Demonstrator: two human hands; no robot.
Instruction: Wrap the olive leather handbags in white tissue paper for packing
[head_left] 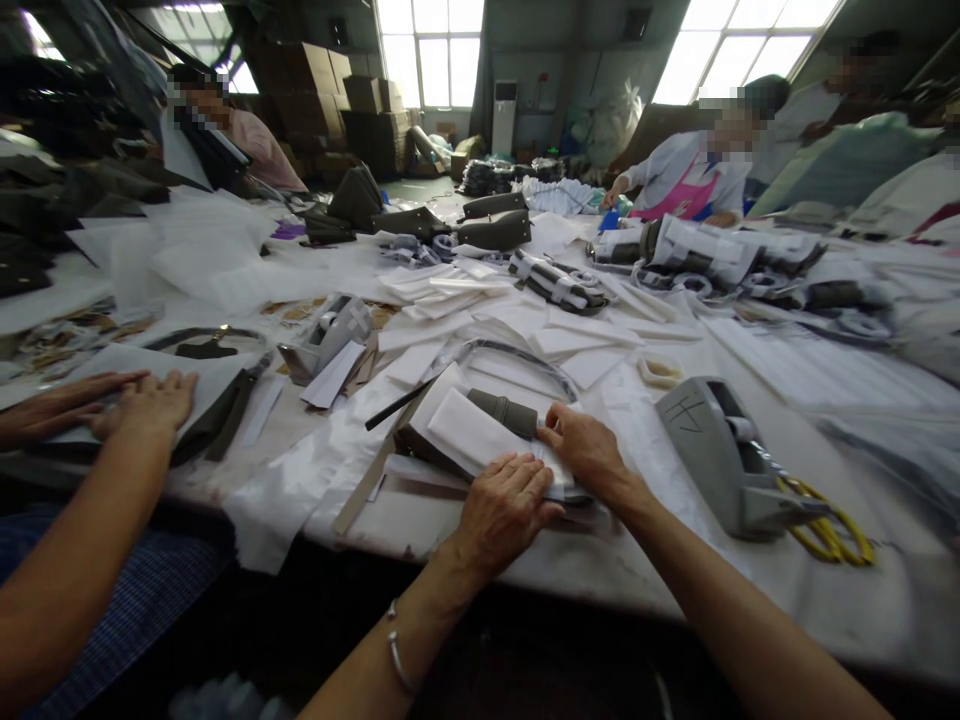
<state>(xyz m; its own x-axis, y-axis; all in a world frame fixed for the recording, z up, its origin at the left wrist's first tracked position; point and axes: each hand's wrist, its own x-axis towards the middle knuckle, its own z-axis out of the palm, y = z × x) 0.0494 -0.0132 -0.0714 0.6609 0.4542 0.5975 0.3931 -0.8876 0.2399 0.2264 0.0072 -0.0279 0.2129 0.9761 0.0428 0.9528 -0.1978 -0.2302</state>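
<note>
In front of me on the table lies an olive handbag point(416, 440), partly covered by a folded white foam sheet point(469, 425). Its arched handle point(517, 352), wrapped in clear film, points away from me. A wide olive strap point(502, 411) crosses the bag's top. My left hand point(506, 505) rests flat on the foam, fingers stretched out and close together. At the strap's right end, my right hand point(581, 445) has its fingers curled in a pinch; the fingertips are partly hidden. White paper and a cardboard strip point(367, 490) lie under the bag's left side.
A grey tape dispenser point(709, 455) and yellow-handled scissors point(832, 530) are at right. Another dispenser point(330, 335) stands at left. At far left a co-worker's hands point(146, 405) press paper on another bag. White foam pieces point(450, 300) and wrapped bags point(559, 285) lie beyond; other people work across the table.
</note>
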